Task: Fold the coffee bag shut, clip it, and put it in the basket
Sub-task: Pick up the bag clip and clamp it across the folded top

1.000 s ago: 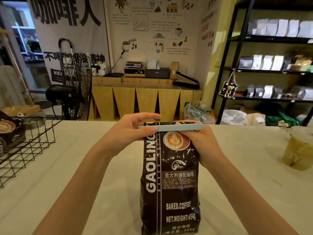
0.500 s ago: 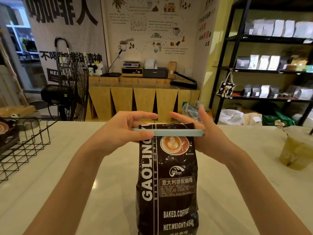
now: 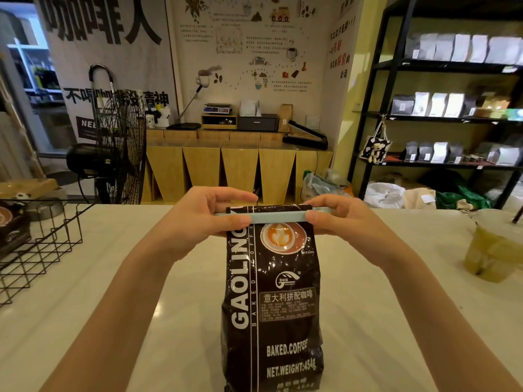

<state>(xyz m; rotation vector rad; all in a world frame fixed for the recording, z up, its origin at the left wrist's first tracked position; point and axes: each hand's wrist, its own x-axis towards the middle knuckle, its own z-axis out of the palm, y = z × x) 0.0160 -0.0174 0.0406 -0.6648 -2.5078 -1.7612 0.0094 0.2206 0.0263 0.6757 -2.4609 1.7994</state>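
One coffee bag [image 3: 271, 301] stands upright mid-desk [image 3: 382, 321], bare surface open on both sides; one wire basket [image 3: 36, 250] sits at the left desk edge, one iced drink cup [image 3: 493, 247] at the right. One pale blue clip [image 3: 276, 217] spans the folded top. Left hand [image 3: 198, 219] and right hand [image 3: 348, 219] each pinch a clip end, thumbs in front, forearms angled inward.
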